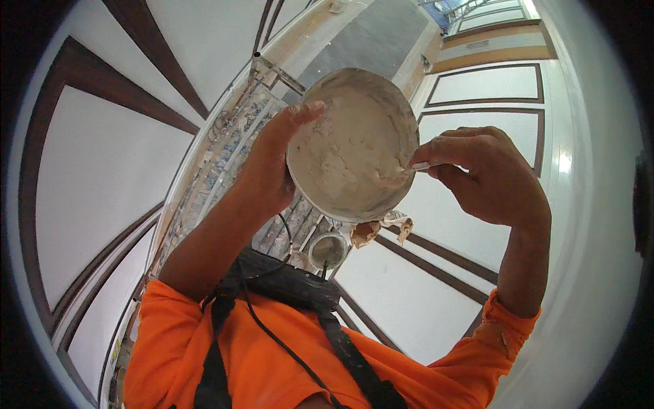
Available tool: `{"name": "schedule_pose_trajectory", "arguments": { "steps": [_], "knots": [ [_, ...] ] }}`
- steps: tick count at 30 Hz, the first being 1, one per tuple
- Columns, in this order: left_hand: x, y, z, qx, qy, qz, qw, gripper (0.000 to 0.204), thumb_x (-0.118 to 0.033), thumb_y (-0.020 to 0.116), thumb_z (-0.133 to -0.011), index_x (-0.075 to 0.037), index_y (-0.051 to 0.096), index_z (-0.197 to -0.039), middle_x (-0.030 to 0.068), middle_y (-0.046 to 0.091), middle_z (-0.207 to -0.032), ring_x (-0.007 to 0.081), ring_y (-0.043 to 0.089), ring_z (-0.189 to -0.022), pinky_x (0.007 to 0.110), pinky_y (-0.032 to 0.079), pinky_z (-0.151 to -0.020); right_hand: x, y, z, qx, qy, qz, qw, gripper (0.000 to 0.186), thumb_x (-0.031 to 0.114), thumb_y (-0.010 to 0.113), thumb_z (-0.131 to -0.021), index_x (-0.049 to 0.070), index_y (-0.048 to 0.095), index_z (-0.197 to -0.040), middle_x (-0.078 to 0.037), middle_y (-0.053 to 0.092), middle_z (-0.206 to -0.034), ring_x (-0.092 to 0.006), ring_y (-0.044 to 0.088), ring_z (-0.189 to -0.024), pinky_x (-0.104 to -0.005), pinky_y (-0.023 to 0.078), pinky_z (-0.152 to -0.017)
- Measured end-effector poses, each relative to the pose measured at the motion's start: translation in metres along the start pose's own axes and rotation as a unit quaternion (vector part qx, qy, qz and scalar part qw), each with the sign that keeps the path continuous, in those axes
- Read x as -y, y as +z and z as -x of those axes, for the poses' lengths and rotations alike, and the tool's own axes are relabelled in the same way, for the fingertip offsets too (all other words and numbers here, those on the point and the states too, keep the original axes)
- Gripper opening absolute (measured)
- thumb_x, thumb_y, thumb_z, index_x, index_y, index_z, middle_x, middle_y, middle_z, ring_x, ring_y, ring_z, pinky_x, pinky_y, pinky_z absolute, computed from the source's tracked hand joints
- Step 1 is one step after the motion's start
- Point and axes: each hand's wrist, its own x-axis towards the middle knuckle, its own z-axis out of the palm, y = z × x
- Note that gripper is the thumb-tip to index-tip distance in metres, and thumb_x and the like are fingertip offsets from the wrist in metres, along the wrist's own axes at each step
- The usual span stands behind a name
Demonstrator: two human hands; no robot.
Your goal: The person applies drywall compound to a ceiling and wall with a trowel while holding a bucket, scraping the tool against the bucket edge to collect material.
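Up in front of me is a round bowl [354, 150], its inside smeared with thick beige paste like plaster or filler. My left hand [278, 150] grips its left side, the thumb over the rim and the other fingers hidden beneath. Over the right rim, my right hand [477, 167] pinches a small thin tool [417, 168]. The tool's end lies in the paste; its kind cannot be made out.
Below the bowl stand a small bucket [328, 251] and torn brown paper [366, 234], on or near a paint-stained platform [235, 140]. White panelled walls with dark trim [116, 184] rise on both sides. A grey floor strip [364, 42] runs ahead. A cable [291, 235] hangs at my chest.
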Motion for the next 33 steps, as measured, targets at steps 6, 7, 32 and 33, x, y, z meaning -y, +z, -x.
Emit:
{"name": "schedule_pose_trajectory", "arguments": {
  "steps": [6,7,32,33],
  "knots": [
    [-0.023,0.002,-0.037,0.006,0.01,0.024,1.0,0.051,-0.032,0.058,-0.08,-0.004,0.047,-0.12,0.0137,0.056,-0.113,0.0251,0.057,-0.105,0.039,0.048,-0.09,-0.013,-0.016,-0.038,-0.055,-0.06,0.138,0.987,0.015,-0.001,0.061,-0.073,0.01,0.064,-0.084,-0.005,0.066,-0.076,-0.0198,0.064,-0.074,-0.0353,0.049,-0.069],
    [-0.028,0.002,-0.041,0.012,0.008,0.031,0.999,0.05,-0.031,0.059,-0.079,-0.004,0.047,-0.119,0.0137,0.057,-0.112,0.0247,0.058,-0.104,0.039,0.048,-0.09,-0.012,-0.018,-0.044,-0.052,-0.066,0.166,0.983,0.016,0.0,0.062,-0.073,0.011,0.064,-0.084,-0.004,0.066,-0.077,-0.0198,0.064,-0.075,-0.0353,0.048,-0.07],
    [-0.138,-0.006,-0.062,-0.083,0.145,0.015,0.986,0.051,-0.034,0.056,-0.081,-0.003,0.047,-0.121,0.0139,0.056,-0.115,0.0282,0.055,-0.105,0.045,0.045,-0.09,-0.018,-0.084,-0.204,0.108,-0.246,0.094,0.959,0.029,0.007,0.062,-0.069,0.014,0.066,-0.097,-0.013,0.064,-0.079,-0.0312,0.063,-0.076,-0.0419,0.048,-0.074],
    [-0.137,-0.006,-0.063,-0.088,0.15,0.013,0.985,0.053,-0.037,0.055,-0.082,-0.003,0.047,-0.122,0.0144,0.056,-0.116,0.0285,0.055,-0.106,0.045,0.045,-0.09,-0.019,-0.089,-0.214,0.121,-0.262,0.082,0.954,0.029,0.008,0.063,-0.07,0.013,0.065,-0.099,-0.012,0.065,-0.081,-0.0295,0.063,-0.076,-0.0408,0.049,-0.074]
  ]
}}
